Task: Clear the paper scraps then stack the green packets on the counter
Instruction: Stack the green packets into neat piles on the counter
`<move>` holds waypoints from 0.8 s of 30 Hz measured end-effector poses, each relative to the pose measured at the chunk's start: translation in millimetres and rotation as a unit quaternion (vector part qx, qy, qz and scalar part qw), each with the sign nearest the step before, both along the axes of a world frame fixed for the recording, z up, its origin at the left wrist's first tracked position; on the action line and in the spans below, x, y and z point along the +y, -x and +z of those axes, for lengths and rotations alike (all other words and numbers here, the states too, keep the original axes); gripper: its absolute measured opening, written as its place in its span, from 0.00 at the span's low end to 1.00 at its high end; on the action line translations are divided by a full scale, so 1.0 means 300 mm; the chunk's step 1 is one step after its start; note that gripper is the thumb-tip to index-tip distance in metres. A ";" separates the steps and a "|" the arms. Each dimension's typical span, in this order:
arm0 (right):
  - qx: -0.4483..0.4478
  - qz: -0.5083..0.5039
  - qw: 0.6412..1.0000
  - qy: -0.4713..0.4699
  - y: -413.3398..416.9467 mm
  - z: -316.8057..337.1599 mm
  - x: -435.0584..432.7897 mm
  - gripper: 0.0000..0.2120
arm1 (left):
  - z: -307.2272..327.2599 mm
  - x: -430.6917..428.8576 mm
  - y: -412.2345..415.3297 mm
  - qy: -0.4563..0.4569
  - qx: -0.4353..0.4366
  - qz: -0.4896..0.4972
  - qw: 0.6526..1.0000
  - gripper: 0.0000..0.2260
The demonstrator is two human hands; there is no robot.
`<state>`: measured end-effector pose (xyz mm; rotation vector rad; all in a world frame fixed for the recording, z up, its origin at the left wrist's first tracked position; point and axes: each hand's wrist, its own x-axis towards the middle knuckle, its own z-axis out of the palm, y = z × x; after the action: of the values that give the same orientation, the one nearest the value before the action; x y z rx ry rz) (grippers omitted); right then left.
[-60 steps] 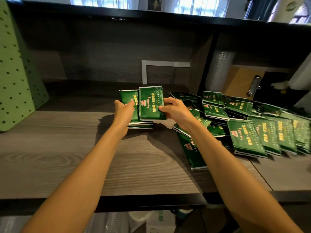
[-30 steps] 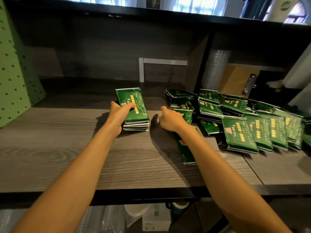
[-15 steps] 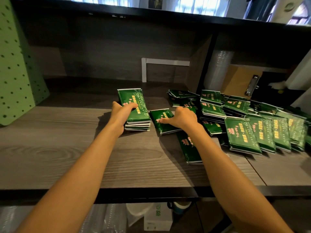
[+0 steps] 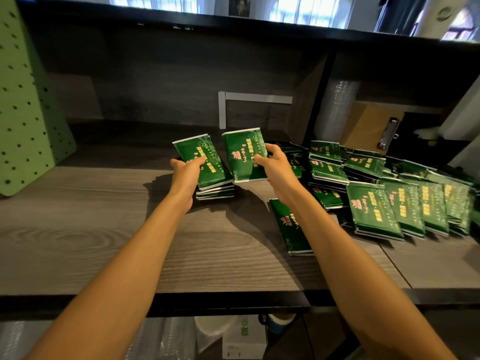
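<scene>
The held packet [image 4: 244, 154] is a flat, glossy, dark green rectangle. It carries yellow and red print, pale scroll lines and a light sealed strip at each short end. The right hand [image 4: 275, 170] pinches its right long edge, with the thumb on the printed face and the fingers behind. The packet is clear of the counter [image 4: 104, 229], just right of the stack [image 4: 214, 189].

The left hand [image 4: 185, 175] grips the left side of the stack, with the thumb laid across the top packet. A loose pile [image 4: 368, 193] of matching packets covers the right side of the counter. One single packet [image 4: 288, 227] lies flat beside the right forearm.

The counter is grey wood-grain laminate with a dark front edge, under a dark shelf. A green pegboard [image 4: 23, 100] stands at the left. A clipboard [image 4: 387, 133] leans at the rear right.

The held packet is raised on end, printed face toward the camera. Its long axis runs near to far and is almost upright. The stack's long axis runs away from the person, with the far end angled left.
</scene>
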<state>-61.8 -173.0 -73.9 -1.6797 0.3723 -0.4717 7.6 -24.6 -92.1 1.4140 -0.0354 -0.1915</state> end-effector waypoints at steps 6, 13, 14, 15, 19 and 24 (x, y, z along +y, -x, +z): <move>0.010 0.076 0.997 0.028 -0.014 -0.021 0.054 0.22 | -0.001 -0.030 0.018 -0.044 -0.029 -0.016 0.998 0.28; -0.026 0.006 0.942 0.335 -0.030 -0.057 0.093 0.19 | -0.010 -0.055 0.047 -0.035 -0.064 -0.032 0.997 0.32; -0.027 0.008 0.936 0.352 -0.028 -0.055 0.093 0.19 | -0.010 -0.055 0.049 -0.036 -0.064 -0.036 0.997 0.33; -0.023 0.013 0.933 0.360 -0.024 -0.049 0.093 0.18 | -0.006 -0.053 0.052 -0.033 -0.059 -0.038 0.997 0.33; 0.034 0.029 0.943 0.329 -0.005 -0.001 0.060 0.13 | 0.001 -0.045 0.052 -0.008 -0.031 -0.050 0.998 0.31; 0.152 0.012 0.900 0.408 0.078 0.044 -0.028 0.12 | 0.004 -0.040 0.053 -0.004 -0.003 -0.072 0.997 0.23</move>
<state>-85.3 -181.3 -60.7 -2.5916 0.4072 -0.3610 -8.3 -36.5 -90.8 1.4202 -0.1421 -0.3077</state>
